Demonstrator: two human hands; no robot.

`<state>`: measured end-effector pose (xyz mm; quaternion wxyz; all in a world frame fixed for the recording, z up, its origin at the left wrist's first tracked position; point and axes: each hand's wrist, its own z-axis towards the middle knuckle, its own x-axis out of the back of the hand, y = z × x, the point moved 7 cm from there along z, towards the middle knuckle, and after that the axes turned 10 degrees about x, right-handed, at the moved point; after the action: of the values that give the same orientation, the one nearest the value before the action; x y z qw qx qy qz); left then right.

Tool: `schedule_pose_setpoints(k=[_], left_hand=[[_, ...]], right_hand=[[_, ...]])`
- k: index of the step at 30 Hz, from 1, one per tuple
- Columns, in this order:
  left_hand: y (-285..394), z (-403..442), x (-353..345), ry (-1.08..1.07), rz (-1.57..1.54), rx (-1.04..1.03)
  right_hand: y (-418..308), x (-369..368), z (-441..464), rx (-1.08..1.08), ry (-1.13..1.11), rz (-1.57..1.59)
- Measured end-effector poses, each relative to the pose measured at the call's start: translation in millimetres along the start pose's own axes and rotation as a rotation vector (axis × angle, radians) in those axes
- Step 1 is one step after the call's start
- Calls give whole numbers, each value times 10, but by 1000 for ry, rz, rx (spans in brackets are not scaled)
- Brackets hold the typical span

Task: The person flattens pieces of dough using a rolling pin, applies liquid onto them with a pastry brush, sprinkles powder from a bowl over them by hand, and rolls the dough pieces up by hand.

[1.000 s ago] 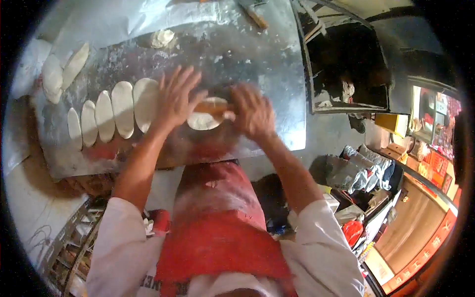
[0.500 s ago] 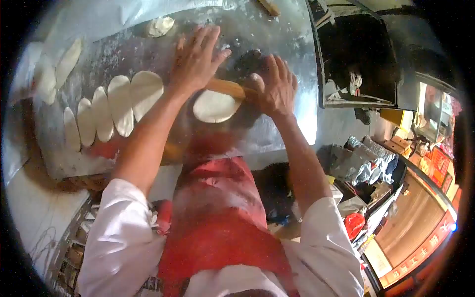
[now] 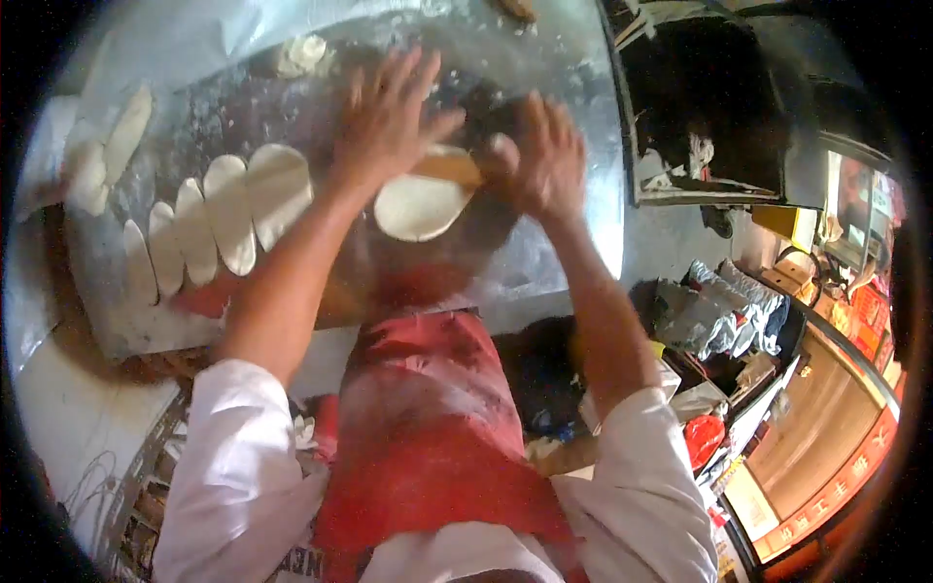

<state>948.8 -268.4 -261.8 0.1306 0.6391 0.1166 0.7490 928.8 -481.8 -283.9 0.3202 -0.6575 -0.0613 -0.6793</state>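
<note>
A wooden rolling pin (image 3: 449, 167) lies across the upper part of a flattened dough oval (image 3: 418, 209) on the metal table (image 3: 525, 255). My left hand (image 3: 385, 126) rests over the pin's left end, its fingers spread and stretched forward. Over the right end is my right hand (image 3: 542, 160), fingers apart, slightly blurred. Left of my left forearm, several flattened dough pieces stand in a row, the widest (image 3: 279, 194) nearest the arm. A small dough lump (image 3: 301, 56) sits farther up the table.
Longer dough pieces (image 3: 126, 136) lie at the table's left edge, where what may be another person's hand (image 3: 83, 175) shows, blurred. A dark open box-like unit (image 3: 709, 107) adjoins the table's right side. Plastic bags (image 3: 705, 311) and boxes are piled at the lower right.
Both hands are farther from my body than a second ago, with the pin now over the upper part of the dough. The dough oval looks larger and more exposed.
</note>
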Motion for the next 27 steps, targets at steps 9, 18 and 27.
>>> schedule_pose_setpoints(k=[9, 18, 27], left_hand=[[363, -1566, 223, -313, -39, 139], [-5, -525, 26, -429, -309, 127], [-82, -1029, 280, -316, -163, -143]], right_hand=[[-680, 33, -1182, 152, -149, 40], [-449, 259, -1457, 262, -51, 64], [-516, 96, -1451, 86, -110, 110]])
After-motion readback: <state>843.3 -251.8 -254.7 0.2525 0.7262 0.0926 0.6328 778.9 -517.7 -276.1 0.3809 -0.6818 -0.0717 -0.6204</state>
